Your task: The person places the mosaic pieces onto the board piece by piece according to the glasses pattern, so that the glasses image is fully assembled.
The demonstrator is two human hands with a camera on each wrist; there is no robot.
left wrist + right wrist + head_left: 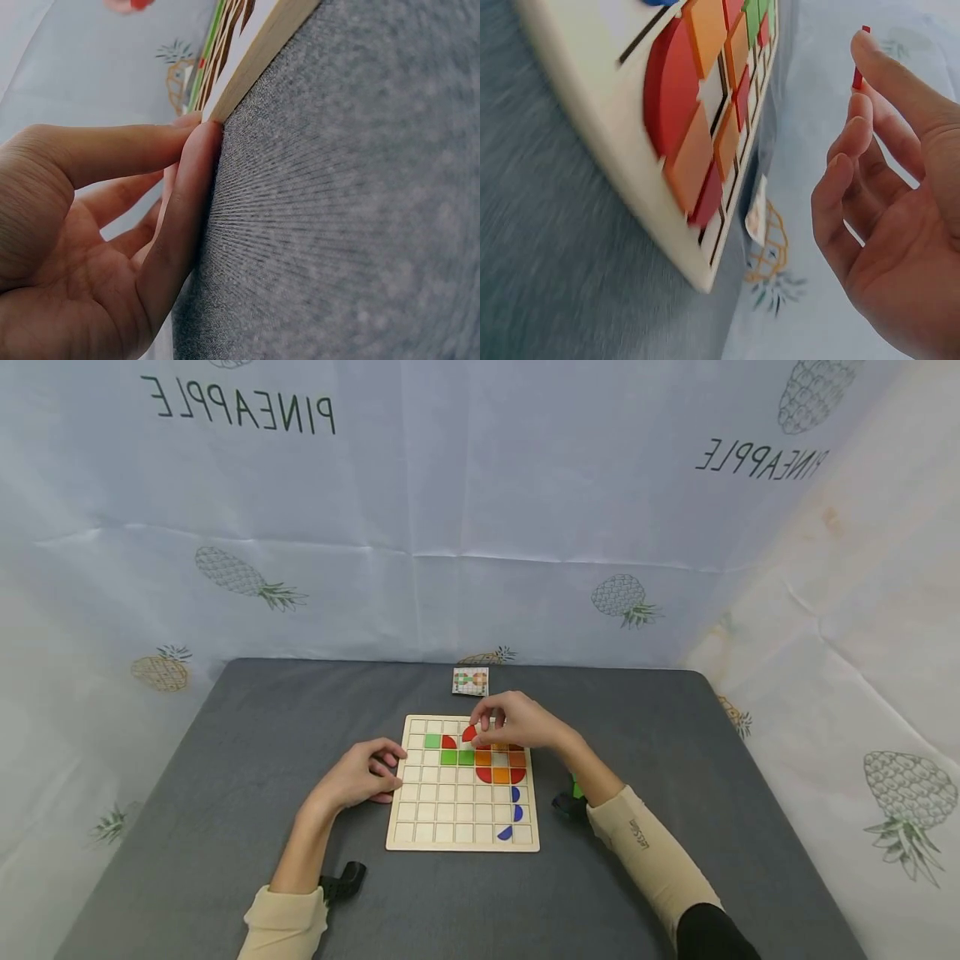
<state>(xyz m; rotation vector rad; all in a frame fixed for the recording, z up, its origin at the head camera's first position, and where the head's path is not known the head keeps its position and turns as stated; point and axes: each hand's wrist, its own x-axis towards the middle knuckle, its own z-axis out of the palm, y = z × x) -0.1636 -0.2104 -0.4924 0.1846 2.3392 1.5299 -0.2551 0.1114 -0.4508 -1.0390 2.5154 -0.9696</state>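
Note:
A pale wooden grid board (425, 814) lies on the table with coloured flat pieces in its cells. My left hand (363, 772) pinches the board's left edge between thumb and finger, as the left wrist view shows close up. Over the board's upper part, my right hand (521, 720) holds a thin red piece (858, 77) between thumb and fingertip, lifted off the board. Seen from the head, this red piece (469, 732) has a curved side. Green squares (448, 757), orange squares (501, 775) and red curved pieces (483, 774) sit in the grid. The right hand hides some upper right cells.
Behind the board lies a small printed pattern card (470, 682). Blue curved pieces (517, 812) sit down the board's right side. A grey cloth (615, 718) covers the table, and a pineapple-print curtain (450, 510) hangs behind it. Black wrist devices (345, 881) show beside both forearms.

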